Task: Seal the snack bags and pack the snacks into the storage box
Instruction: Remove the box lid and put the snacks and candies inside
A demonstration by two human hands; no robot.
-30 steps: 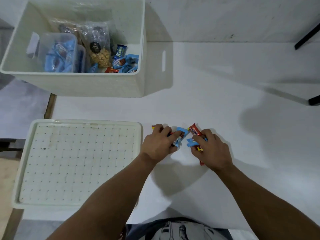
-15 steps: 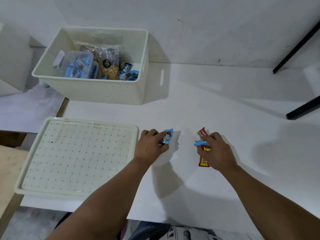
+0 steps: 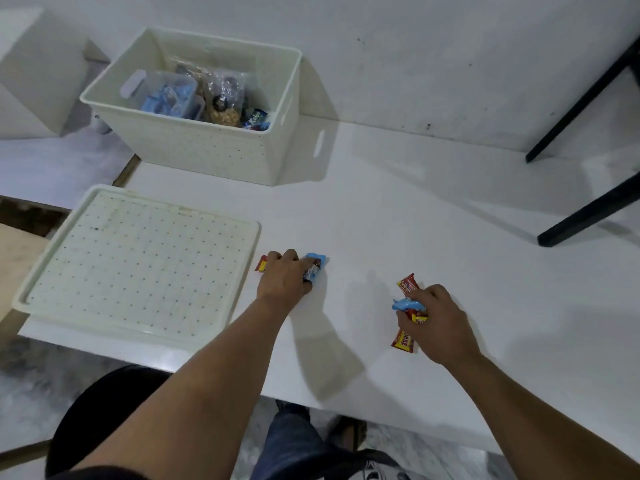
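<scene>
From the head camera, looking down on a white tabletop [image 3: 398,209], the left hand [image 3: 282,280] lies knuckles-up near the middle of the table with its fingers curled round a small blue-wrapped snack [image 3: 314,265]; the red-and-yellow end of another wrapper [image 3: 261,264] pokes out on the far side of that hand, touching the table. Well apart to the right, the right hand [image 3: 438,323] grips a long red-and-yellow snack bar packet [image 3: 406,318], which runs under the fingers and shows at both ends, together with a small blue packet [image 3: 407,304] pinched across it. The cream plastic storage box [image 3: 221,150] with a perforated wall stands at the table's far left corner, open, holding a clear bag of nuts [image 3: 225,102], a clear tub of blue-wrapped sweets [image 3: 166,95] and loose blue packets [image 3: 256,120]. Its flat cream lid with a dotted grid [image 3: 138,265] lies on the table just left of the left hand. Black metal legs [image 3: 588,209] stand at the far right.
</scene>
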